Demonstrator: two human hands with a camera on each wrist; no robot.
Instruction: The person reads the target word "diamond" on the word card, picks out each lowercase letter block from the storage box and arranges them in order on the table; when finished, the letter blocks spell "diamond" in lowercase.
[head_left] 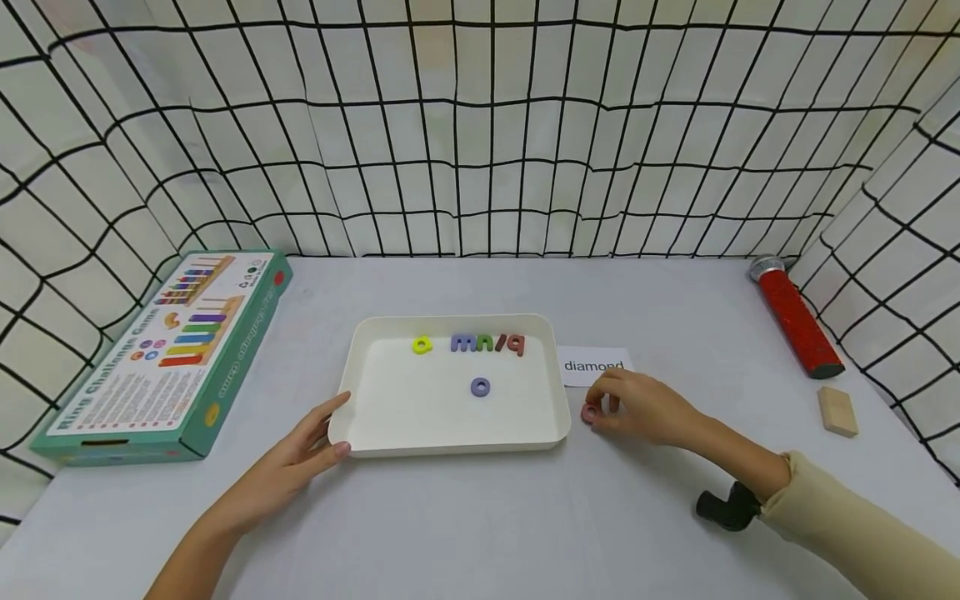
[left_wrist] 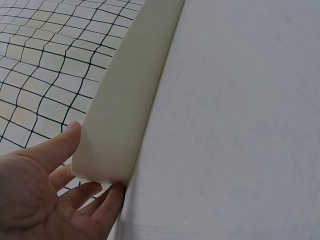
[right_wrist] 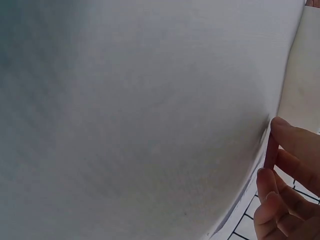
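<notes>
My left hand (head_left: 288,467) touches the left end of a white tray (head_left: 390,417), its fingers loosely extended along the rim. The left wrist view shows thumb and fingertips against that tray corner (left_wrist: 115,140). In the tray lie a yellow letter (head_left: 422,344), a purple "m" (head_left: 463,342), a green letter (head_left: 484,342), a thin red letter (head_left: 501,342), a red-brown letter (head_left: 516,343) and a purple "o" (head_left: 480,387). Right of the tray, my right hand (head_left: 645,408) pinches a reddish letter piece (head_left: 590,413), seen edge-on (right_wrist: 271,150) in the right wrist view.
A card reading "diamond" (head_left: 592,365) lies right of the tray. The ring game box (head_left: 165,358) sits at left. A red cylinder with a silver end (head_left: 798,321) and a wooden block (head_left: 837,411) lie at right. Black netting (head_left: 491,100) surrounds the white table (head_left: 480,533).
</notes>
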